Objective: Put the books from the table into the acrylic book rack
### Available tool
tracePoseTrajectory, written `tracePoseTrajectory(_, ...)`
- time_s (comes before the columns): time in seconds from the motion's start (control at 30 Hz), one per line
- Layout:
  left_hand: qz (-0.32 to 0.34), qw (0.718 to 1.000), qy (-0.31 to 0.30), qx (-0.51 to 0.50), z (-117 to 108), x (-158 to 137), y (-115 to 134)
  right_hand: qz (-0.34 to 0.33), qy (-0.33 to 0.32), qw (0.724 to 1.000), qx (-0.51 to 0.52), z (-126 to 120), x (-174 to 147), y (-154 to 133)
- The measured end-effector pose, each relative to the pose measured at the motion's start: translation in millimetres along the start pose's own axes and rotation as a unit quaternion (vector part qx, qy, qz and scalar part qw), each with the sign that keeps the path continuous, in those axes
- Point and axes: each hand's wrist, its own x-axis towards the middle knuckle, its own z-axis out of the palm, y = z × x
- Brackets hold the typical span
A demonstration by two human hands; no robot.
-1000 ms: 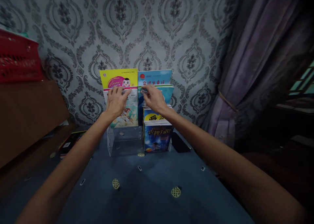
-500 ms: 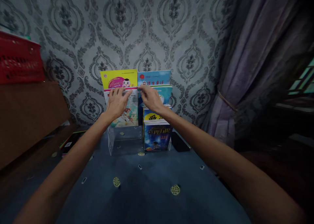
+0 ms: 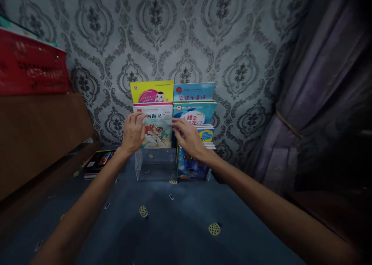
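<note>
A clear tiered rack (image 3: 155, 172) stands by the wall with books in two columns. My left hand (image 3: 134, 133) is beside the left edge of a pale picture book (image 3: 158, 131) with a pink top edge, its fingers bent loosely and apart. My right hand (image 3: 188, 137) is at that book's right edge, fingers extended, in front of a teal book (image 3: 194, 110). Whether the fingertips touch the book I cannot tell. A yellow book (image 3: 151, 87) and a blue book (image 3: 194, 90) stand behind. Below my right hand is a dark blue book (image 3: 193, 166).
Dark-covered books (image 3: 99, 164) lie stacked on the blue patterned cloth (image 3: 174, 226) at the left. A red basket (image 3: 35, 63) sits on a brown box (image 3: 43, 137). A tied purple curtain (image 3: 293, 114) hangs at the right.
Both hands have come down from the pale book's top edge to its sides, uncovering its title. The view has shifted a little to the left.
</note>
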Motion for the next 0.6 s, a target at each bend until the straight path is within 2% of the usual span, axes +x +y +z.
tracePoseTrajectory(0.17,-0.11,0.993,0.02,-0.039,11,-18,-36,0.014,-0.049,0.997,0.064,21,-42,-20)
tracePoseTrajectory(0.3,-0.151,0.985,0.02,-0.083,16,-39,-48,0.056,-0.101,0.984,0.133,48,-86,-46)
tracePoseTrajectory(0.43,-0.165,0.981,-0.013,-0.103,19,-93,-49,0.129,-0.169,0.959,0.186,78,-138,-70)
tracePoseTrajectory(0.6,-0.22,0.969,-0.055,-0.093,28,-173,-69,0.217,-0.187,0.933,0.216,112,-195,-84)
